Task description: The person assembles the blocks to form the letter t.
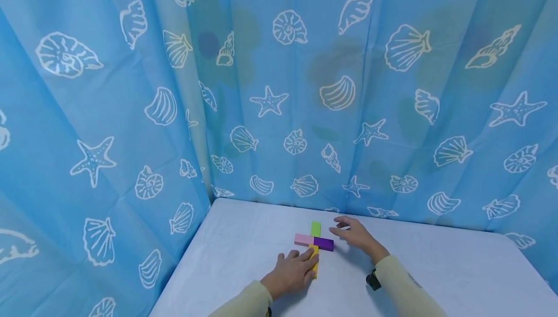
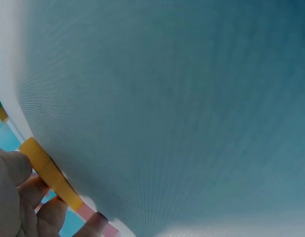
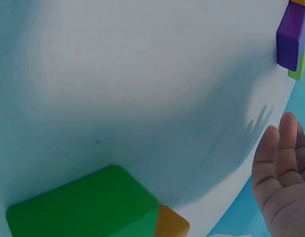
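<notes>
Several coloured blocks lie as a cross on the white table. A lime green block (image 1: 316, 229) forms the far arm, a pink block (image 1: 303, 239) the left one, a purple block (image 1: 323, 244) the right one. Nearest the body is a yellow block (image 1: 316, 263), with a seam across it in the left wrist view. My left hand (image 1: 291, 272) holds this yellow block between thumb and fingers. Right of the cross, my right hand (image 1: 355, 233) hovers apart from the blocks, fingers loosely bent and holding nothing. The right wrist view shows its palm and extended fingers (image 3: 287, 133).
A larger green block (image 3: 83, 207) with an orange piece (image 3: 172, 222) beside it appears close to the right wrist camera. Behind and left of the table (image 1: 244, 230) hangs a blue curtain (image 1: 287, 75) printed with white shells and starfish.
</notes>
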`<action>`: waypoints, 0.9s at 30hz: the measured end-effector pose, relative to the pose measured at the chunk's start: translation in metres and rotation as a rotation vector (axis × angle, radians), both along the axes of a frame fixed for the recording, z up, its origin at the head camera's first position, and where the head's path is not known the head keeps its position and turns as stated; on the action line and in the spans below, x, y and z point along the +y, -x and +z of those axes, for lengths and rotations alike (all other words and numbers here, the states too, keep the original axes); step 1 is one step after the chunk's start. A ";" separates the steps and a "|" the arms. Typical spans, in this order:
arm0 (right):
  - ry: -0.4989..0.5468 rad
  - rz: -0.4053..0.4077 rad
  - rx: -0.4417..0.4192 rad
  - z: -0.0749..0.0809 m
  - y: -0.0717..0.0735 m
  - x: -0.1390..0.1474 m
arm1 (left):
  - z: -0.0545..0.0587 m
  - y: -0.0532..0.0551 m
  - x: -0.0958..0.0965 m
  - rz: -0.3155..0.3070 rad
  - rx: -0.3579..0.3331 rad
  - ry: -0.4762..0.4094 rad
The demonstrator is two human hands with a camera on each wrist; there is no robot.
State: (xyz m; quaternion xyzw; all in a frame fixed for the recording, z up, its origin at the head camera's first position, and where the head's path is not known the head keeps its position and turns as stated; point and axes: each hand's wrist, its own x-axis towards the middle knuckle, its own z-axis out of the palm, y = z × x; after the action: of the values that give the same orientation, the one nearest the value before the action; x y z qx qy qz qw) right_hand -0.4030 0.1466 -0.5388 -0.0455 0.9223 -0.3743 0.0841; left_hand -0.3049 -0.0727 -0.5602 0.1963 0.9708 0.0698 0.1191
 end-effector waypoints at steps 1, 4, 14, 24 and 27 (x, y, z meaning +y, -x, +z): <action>0.001 -0.003 -0.005 0.000 0.001 0.001 | 0.001 0.000 0.000 -0.001 0.003 0.002; -0.004 -0.004 -0.016 -0.001 0.001 0.002 | 0.003 0.000 0.000 0.002 0.005 0.007; -0.017 0.018 -0.042 -0.002 -0.005 0.002 | 0.004 -0.001 0.000 0.006 0.003 0.007; -0.019 0.046 -0.017 -0.003 -0.014 0.003 | 0.001 0.001 0.000 0.002 0.005 0.005; -0.013 0.059 -0.016 -0.003 -0.017 0.004 | 0.001 0.001 0.000 0.001 0.005 0.006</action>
State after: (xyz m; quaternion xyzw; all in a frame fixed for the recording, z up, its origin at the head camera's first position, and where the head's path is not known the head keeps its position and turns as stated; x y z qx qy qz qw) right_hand -0.3864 0.1502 -0.5422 -0.0694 0.9224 -0.3659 0.1028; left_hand -0.3059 -0.0729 -0.5590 0.1954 0.9714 0.0664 0.1174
